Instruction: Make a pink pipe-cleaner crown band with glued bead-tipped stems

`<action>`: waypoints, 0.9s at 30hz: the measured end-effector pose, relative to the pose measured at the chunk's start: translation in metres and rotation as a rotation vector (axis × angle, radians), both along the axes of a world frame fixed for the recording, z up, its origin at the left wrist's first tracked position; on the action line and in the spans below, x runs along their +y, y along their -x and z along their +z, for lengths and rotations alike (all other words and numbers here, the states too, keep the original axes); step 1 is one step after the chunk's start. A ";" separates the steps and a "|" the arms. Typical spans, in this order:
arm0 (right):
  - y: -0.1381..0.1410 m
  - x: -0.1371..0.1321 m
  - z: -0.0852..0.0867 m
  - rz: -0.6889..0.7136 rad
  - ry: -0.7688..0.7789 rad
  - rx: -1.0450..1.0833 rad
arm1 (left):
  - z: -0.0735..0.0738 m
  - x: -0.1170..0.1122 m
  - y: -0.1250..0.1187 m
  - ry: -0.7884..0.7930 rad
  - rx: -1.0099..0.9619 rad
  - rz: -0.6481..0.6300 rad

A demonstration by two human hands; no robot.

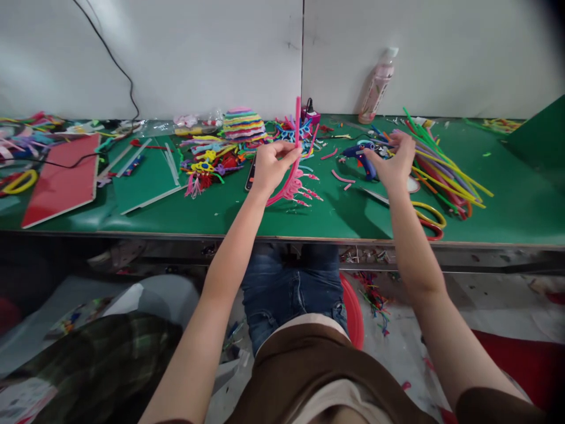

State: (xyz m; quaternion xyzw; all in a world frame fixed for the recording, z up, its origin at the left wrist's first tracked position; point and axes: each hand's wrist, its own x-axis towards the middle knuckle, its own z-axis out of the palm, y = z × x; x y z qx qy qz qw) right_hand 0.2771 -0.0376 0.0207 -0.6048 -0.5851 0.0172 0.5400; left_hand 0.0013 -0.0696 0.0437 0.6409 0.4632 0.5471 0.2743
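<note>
My left hand (272, 168) pinches a pink pipe-cleaner piece (292, 187) between thumb and fingers, raised a little over the green tabletop. One stem of it points straight up; its curved, looped part carries beaded strands that hang to the right. My right hand (395, 168) is over the right side of the table, thumb and fingers spread apart. Just beyond its thumb lies a blue glue gun (369, 167); whether the thumb touches it I cannot tell. Below that hand are scissors (429, 215) with yellow and red handles, their blades partly hidden by the wrist.
A bundle of coloured pipe cleaners (450, 171) lies at right. Pink offcuts (342, 176) sit between my hands. Behind them stand a drink bottle (378, 85) and a striped stack (243, 125). Further left are finished-looking pieces (212, 162), glue sticks (170, 158) and a red board (66, 179).
</note>
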 end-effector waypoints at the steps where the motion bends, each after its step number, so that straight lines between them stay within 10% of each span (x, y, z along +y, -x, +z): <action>1: -0.017 0.013 -0.006 -0.034 0.058 -0.024 | -0.002 0.002 0.001 0.013 -0.006 0.009; 7: -0.048 0.080 -0.035 0.309 0.518 0.011 | -0.006 0.009 0.003 0.054 -0.045 0.010; 13: -0.027 0.097 -0.043 0.254 0.537 0.070 | 0.005 0.008 0.010 0.073 -0.049 -0.041; 27: 0.047 -0.027 -0.002 0.591 0.152 0.492 | 0.013 0.006 0.005 -0.013 0.043 -0.068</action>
